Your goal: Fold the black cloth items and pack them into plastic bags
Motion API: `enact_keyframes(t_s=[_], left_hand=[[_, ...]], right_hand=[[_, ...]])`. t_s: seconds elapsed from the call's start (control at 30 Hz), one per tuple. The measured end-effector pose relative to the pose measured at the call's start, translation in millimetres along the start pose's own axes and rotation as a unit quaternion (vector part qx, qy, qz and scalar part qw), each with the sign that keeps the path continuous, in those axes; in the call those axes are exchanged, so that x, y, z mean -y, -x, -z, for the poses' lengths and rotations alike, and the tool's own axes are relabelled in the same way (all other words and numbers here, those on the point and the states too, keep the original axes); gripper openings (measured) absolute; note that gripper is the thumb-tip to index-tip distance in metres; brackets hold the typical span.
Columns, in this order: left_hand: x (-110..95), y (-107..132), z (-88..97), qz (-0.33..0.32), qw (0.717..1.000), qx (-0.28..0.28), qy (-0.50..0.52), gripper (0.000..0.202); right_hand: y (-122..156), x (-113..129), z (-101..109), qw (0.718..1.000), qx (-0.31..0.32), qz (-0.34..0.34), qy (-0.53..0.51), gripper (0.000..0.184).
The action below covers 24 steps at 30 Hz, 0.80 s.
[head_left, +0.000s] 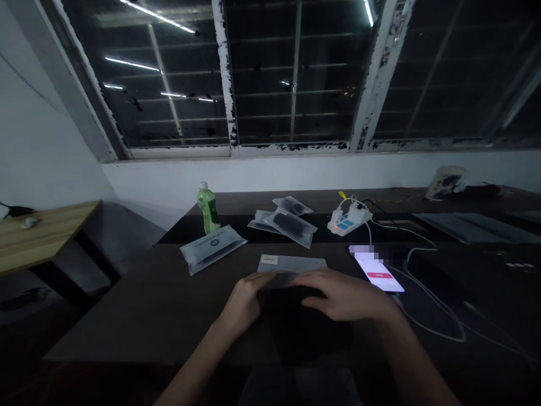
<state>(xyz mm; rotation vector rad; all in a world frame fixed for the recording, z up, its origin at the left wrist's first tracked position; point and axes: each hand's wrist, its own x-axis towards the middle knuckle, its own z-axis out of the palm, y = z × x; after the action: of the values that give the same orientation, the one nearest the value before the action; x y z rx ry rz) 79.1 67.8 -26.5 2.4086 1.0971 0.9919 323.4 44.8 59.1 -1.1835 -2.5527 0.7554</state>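
A frosted zip bag with a small white label lies flat on the dark table in front of me. My left hand is at its near left corner, fingers closed on the bag's edge, thumb hidden. From the right, my right hand reaches over the near edge. Its fingers are stretched across the bag and its thumb stands apart below them. Between and below my hands is a very dark patch; whether it is a black item or shadow I cannot tell.
A printed frosted bag lies at left beside a green bottle. Several filled bags are piled behind. To the right are a lit phone, a white power strip and loose cables. More flat bags lie far right.
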Motion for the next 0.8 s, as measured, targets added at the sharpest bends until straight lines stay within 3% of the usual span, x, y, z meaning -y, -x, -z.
enact_keyframes(t_s=[0.13,0.3,0.4,0.57,0.8], left_hand=[[4,4,-3.1,-0.017,1.000,0.012,0.014,0.085],[7,6,-6.7,-0.016,0.999,-0.012,-0.028,0.068],[8,7,-8.6,-0.050,0.994,-0.042,-0.088,0.059],[7,8,-6.7,-0.095,0.975,-0.045,-0.197,0.057],[3,8,-1.6,-0.078,0.968,0.013,-0.238,0.068]], right_hand=[[-29,-10,-22,0.997,-0.005,-0.032,0.072,0.027],[-48,-18,-50,0.983,-0.054,-0.105,0.143,0.027],[-51,-17,-54,0.974,-0.068,-0.129,0.171,0.030],[-53,-14,-55,0.965,-0.089,-0.133,0.209,0.037],[-62,-10,-65,0.948,-0.138,-0.188,0.218,0.036]])
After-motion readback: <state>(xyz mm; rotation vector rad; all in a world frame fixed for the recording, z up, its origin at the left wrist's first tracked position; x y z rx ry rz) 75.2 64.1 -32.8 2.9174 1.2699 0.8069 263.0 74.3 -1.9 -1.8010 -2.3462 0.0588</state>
